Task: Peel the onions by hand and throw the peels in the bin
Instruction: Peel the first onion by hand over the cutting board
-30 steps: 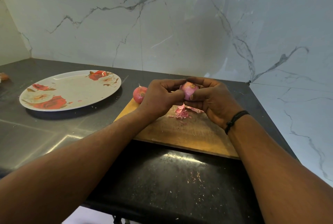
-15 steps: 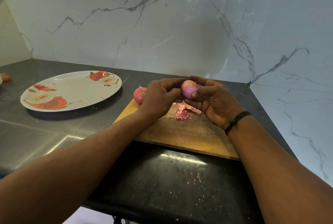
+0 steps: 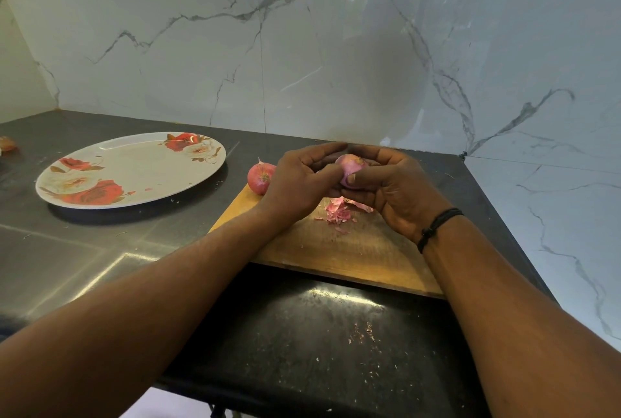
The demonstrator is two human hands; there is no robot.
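Head view: both hands form one grip around a single onion, held in the air above the far part of the cutting board. The right hand cradles the onion from the right and below, fingers curled shut behind it, thumb pressed on its near face. The left hand closes on it from the left, thumb touching the onion beside the right thumb. The onion's pale pink flesh shows; its stem-to-root axis appears to run up and away from the person, with a brownish end at the top. Judgement: any remaining skin lies at that upper end, nearer the right-hand fingertips, so the next pinch calls for the left hand to work while the right hand holds.

Directly below the grip, a small heap of peels lies on the board. Just left of the grip, partly hidden by the left hand, a second onion with its red skin on rests at the board's far left corner. Further left, well apart, a floral plate sits on the table; it holds no onions. No bin is in view.
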